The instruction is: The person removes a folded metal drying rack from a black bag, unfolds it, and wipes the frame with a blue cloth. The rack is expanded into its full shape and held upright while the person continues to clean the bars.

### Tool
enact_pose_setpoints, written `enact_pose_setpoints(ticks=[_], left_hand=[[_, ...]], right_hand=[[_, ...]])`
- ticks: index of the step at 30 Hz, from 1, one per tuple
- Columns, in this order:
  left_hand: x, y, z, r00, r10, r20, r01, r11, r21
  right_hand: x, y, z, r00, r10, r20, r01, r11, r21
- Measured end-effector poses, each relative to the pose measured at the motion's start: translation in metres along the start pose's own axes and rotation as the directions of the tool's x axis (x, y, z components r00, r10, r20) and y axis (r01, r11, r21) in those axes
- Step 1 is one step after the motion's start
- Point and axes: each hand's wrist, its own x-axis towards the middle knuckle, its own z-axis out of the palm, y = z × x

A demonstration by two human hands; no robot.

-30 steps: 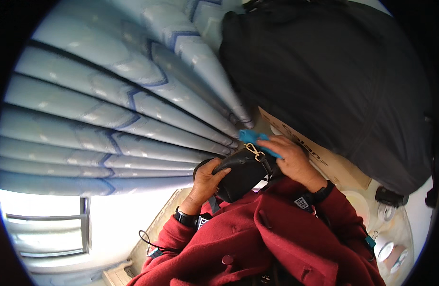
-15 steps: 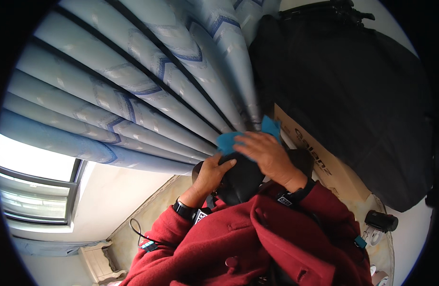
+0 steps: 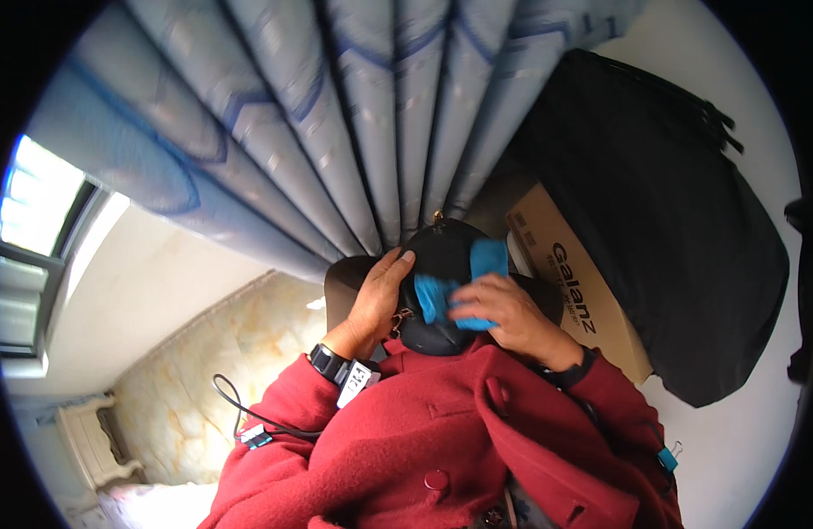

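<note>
one black bag (image 3: 443,249) in the middle of the frame, left hand (image 3: 378,298) gripping its side, right hand (image 3: 499,313) holding one blue cloth (image 3: 488,258) on it, one brown box (image 3: 570,282) at right with dark letters

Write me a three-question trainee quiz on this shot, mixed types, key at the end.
1. Multiple choice: what colour is the cloth at the right hand?
A) red
B) blue
C) white

2. True or false: the left hand is clear of the black bag, not touching it.

3. Fill in the blank: the cardboard box is to the person's ____ of the black bag.

Key:
1. B, blue.
2. False; the left hand grips the bag's side, its thumb on the bag.
3. right
</note>
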Motion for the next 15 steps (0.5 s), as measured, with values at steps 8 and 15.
enact_pose_setpoints(ticks=[8, 15], left_hand=[[0.010, 0.010, -0.014, 0.976, -0.200, 0.083, 0.216, 0.859, -0.464], [0.026, 0.000, -0.009, 0.997, -0.068, -0.029, 0.056, 0.946, -0.318]], right_hand=[[0.036, -0.003, -0.078, 0.905, 0.424, -0.028, -0.400, 0.873, 0.280], [0.036, -0.007, -0.020, 0.970, 0.071, 0.233, -0.079, 0.997, 0.024]])
